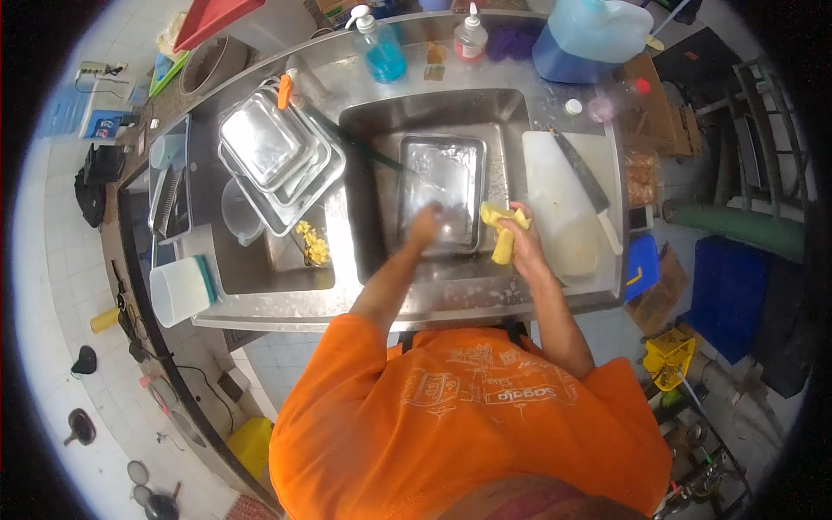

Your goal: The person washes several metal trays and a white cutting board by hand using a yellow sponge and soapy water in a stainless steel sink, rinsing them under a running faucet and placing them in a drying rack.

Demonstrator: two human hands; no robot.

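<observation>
A rectangular metal tray (448, 175) lies in the right sink basin (383, 123), its surface wet and shiny. My left hand (426, 225) is blurred by motion over the tray's lower left part; its fingers cannot be made out. To the right of the tray, my right hand (528, 242) grips a bunched yellow cloth (503, 247) that sticks out on both sides of the fingers. A dark green hose (383, 158) runs from the faucet (305, 75) side to the tray.
Stacked metal trays (266, 140) and a clear plastic container (242, 211) sit over the left basin, near yellow scraps (314, 244). A knife (585, 175) rests on a white cutting board (546, 188). Behind stand a pump bottle (383, 57) and a large jug of blue liquid (578, 49).
</observation>
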